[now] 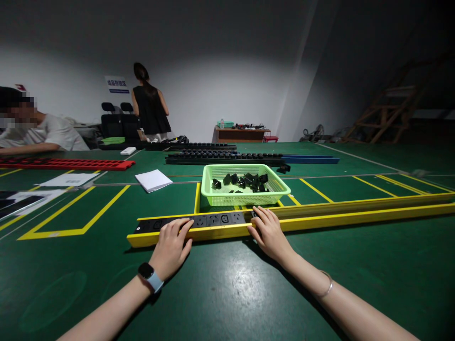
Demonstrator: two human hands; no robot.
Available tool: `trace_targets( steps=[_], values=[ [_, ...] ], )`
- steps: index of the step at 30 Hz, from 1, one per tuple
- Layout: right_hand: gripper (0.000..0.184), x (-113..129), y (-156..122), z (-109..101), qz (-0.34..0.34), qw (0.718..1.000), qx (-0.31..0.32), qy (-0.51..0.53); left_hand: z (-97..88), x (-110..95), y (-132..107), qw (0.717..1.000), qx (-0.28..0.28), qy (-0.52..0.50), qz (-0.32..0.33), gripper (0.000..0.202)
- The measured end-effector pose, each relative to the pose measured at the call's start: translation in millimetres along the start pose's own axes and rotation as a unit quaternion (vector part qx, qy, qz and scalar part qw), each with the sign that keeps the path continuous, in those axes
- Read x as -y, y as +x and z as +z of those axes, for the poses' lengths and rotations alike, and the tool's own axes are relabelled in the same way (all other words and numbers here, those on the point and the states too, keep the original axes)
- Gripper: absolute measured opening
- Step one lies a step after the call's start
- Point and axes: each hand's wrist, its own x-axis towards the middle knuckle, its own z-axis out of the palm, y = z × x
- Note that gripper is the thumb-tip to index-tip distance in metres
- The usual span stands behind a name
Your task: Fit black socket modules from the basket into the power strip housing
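A long yellow channel [320,218] lies across the green table in front of me, with black power sockets [212,219] in a row inside its left end. My left hand [173,244] grips the channel near that end, fingers curled over its front wall onto the sockets and thumb against the outside. At the right end of the row, my right hand [268,232] is closed on a black socket module, its fingers reaching into the channel. That module is mostly hidden by the fingers. Just behind the channel stands a light green basket [245,198] holding several loose black socket parts [250,181].
Black rails with sockets [223,158] and a blue rail [309,159] lie farther back. A red rail [67,164], a white booklet [153,180] and papers are on the left. One person [53,132] leans at the table's left; another person [151,106] stands behind.
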Motion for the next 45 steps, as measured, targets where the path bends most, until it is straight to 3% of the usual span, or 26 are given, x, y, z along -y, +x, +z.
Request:
trace_targets(
  steps=[21, 27, 34, 45],
  values=[
    [0.024, -8, -3, -3, -0.02, 1.0, 0.008, 0.019, -0.4, 0, 1, 1.0, -0.001, 0.001, -0.003, 0.044],
    [0.033, -4, -1, -8, -0.068, 0.997, 0.007, 0.034, -0.8, -1, 1, 1.0, -0.003, 0.004, -0.001, 0.044],
    [0.049, 6, 0, -15, -0.154, 0.985, 0.052, 0.066, -0.2, 0, 0, 1.0, -0.005, 0.006, 0.001, 0.044],
    [0.052, 6, 1, -14, -0.156, 0.983, 0.07, 0.069, 0.4, 0, 0, 1.0, -0.007, 0.004, -0.001, 0.044]
  ],
)
